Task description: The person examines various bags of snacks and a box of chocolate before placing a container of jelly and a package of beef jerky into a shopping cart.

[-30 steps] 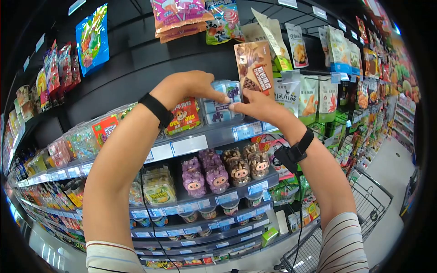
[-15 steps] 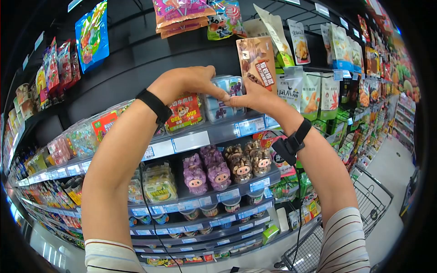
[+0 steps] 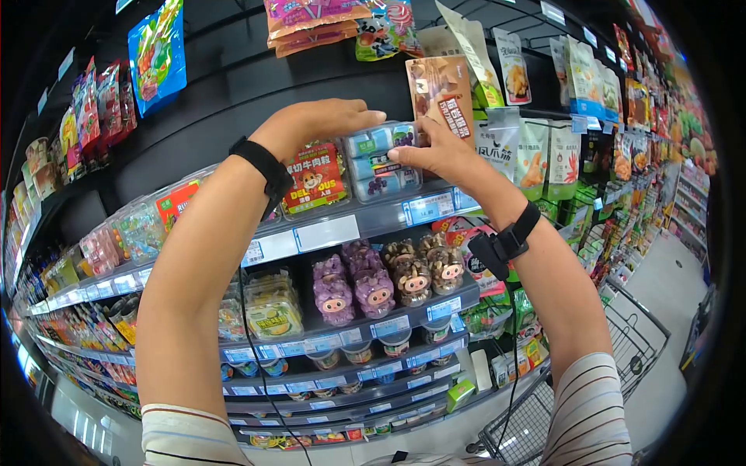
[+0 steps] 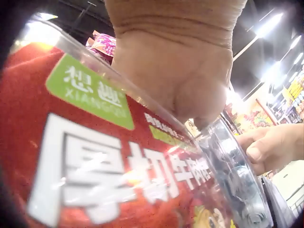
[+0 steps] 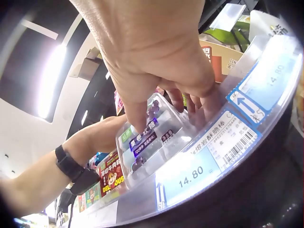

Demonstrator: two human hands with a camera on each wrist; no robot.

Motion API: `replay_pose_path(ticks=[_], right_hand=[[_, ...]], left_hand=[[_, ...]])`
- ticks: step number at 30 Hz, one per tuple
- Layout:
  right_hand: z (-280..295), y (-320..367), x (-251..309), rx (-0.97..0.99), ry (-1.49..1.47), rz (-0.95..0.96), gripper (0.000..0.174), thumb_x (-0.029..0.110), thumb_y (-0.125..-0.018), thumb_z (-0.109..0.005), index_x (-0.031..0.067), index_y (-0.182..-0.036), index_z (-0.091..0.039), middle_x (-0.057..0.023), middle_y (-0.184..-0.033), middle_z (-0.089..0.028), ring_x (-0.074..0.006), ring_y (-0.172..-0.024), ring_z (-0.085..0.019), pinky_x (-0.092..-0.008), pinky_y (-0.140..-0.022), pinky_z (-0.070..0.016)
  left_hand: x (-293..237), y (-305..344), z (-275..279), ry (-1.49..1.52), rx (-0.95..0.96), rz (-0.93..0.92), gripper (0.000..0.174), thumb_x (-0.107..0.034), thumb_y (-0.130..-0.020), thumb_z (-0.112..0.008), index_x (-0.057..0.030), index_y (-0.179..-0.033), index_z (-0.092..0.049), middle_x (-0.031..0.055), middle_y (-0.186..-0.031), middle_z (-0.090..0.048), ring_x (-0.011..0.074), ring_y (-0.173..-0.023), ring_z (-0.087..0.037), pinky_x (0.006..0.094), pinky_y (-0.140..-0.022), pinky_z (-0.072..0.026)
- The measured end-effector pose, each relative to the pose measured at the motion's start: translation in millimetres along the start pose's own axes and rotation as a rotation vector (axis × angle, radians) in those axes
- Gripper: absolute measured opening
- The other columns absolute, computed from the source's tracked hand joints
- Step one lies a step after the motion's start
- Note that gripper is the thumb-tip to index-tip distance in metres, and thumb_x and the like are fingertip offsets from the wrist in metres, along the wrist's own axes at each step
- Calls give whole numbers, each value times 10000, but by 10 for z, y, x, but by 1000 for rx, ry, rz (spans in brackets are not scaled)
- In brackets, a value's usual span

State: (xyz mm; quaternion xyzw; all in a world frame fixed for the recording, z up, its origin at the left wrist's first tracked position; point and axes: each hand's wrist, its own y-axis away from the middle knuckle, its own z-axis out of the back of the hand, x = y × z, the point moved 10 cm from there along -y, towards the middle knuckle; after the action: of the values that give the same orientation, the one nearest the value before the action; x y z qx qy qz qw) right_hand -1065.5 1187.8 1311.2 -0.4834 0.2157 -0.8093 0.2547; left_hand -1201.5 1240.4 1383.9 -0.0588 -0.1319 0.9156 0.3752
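Note:
A clear plastic box of blue-wrapped sweets [image 3: 385,186] stands at the shelf's front, beside a red-labelled box [image 3: 315,186]. My right hand [image 3: 447,155] grips its right side; in the right wrist view the right hand [image 5: 156,57] has its thumb on the front of the clear box [image 5: 154,154] and its fingers at the side. My left hand [image 3: 322,124] is at the box's top left corner, fingers extended. From the left wrist, the left hand [image 4: 173,71] is above the clear box [image 4: 240,183], its fingertips mostly hidden; the red-labelled box [image 4: 90,156] fills the foreground.
A brown packet [image 3: 439,93] stands behind my right hand. Bags hang above and to the right. Purple figure-shaped containers [image 3: 373,291] are on the shelf below. A shopping cart [image 3: 629,334] is at the lower right, and thin cables hang from both wrists.
My left thumb has lifted from the box's front, where it met the right thumb, to near its top edge. The right thumb is still on the front.

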Motion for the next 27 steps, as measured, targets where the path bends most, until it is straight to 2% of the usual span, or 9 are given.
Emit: replay_pose_path(ticks=[4, 7, 13, 15, 18, 19, 21, 24, 27], right_hand=[[-12, -60, -85, 5, -53, 10, 771, 387, -847, -808, -66, -1371, -470, -142, -1145, -628, -204, -1067, -618, -305, -917, -489], [-70, -113, -148, 51, -159, -5, 838, 409, -825, -824, -46, -1414, -439, -149, -1175, -626, -215, -1087, -617, -314, -924, -494], [-73, -16, 8, 78, -192, -33, 963, 384, -788, -860, -16, -1510, -364, -183, -1274, -586, -243, -1155, -599, -338, -954, -497], [-55, 25, 26, 85, -208, -45, 988, 373, -777, -868, -20, -1521, -350, -198, -1312, -564, -246, -1171, -592, -339, -965, -495], [54, 24, -41, -26, -154, -6, 898, 351, -765, -885, -56, -1430, -438, -189, -1263, -605, -243, -1172, -601, -334, -980, -495], [78, 43, 4, -58, -149, 61, 887, 345, -765, -885, -53, -1425, -445, -188, -1264, -605, -241, -1168, -602, -335, -978, -497], [127, 119, 95, -126, -140, 195, 865, 331, -766, -885, -46, -1415, -457, -184, -1265, -605, -238, -1161, -605, -337, -973, -499], [249, 265, 200, -163, -101, 179, 857, 331, -752, -895, -46, -1394, -472, -171, -1240, -617, -234, -1138, -614, -342, -970, -503], [561, 297, 91, -300, -169, 280, 838, 310, -745, -903, -42, -1380, -484, -152, -1211, -630, -217, -1113, -623, -339, -960, -508]], left_hand=[[-61, 31, -7, 5, -3, -53, 714, -656, -1009, -434, -19, -1264, -633, 217, -1253, -651, 338, -1175, -613, 407, -981, -478], [-143, 26, 35, -44, -59, -114, 697, -623, -999, -450, -2, -1239, -652, 225, -1232, -678, 377, -1171, -629, 427, -1010, -461], [-177, 98, 84, 41, -142, -70, 703, -613, -970, -518, 8, -1279, -634, 253, -1219, -679, 384, -1151, -644, 427, -989, -483], [-193, 148, 118, 17, -162, -47, 697, -611, -986, -518, 3, -1301, -617, 237, -1243, -669, 354, -1176, -634, 402, -998, -479], [-132, 146, 236, 27, -224, -7, 692, -591, -991, -531, 15, -1318, -603, 240, -1266, -659, 343, -1195, -628, 391, -1007, -477], [-80, 131, 289, 38, -249, 9, 691, -581, -990, -537, 23, -1320, -600, 245, -1271, -656, 346, -1198, -627, 392, -1009, -477], [8, 81, 285, -71, -225, 49, 680, -558, -985, -550, 29, -1326, -596, 253, -1287, -648, 355, -1205, -622, 398, -1012, -477], [108, -7, 282, -162, -193, 79, 670, -530, -977, -566, 41, -1326, -591, 262, -1306, -637, 367, -1212, -616, 406, -1015, -476], [161, -64, 251, -189, -141, 107, 722, -551, -955, -588, 55, -1346, -574, 265, -1323, -629, 372, -1227, -609, 411, -1028, -470]])
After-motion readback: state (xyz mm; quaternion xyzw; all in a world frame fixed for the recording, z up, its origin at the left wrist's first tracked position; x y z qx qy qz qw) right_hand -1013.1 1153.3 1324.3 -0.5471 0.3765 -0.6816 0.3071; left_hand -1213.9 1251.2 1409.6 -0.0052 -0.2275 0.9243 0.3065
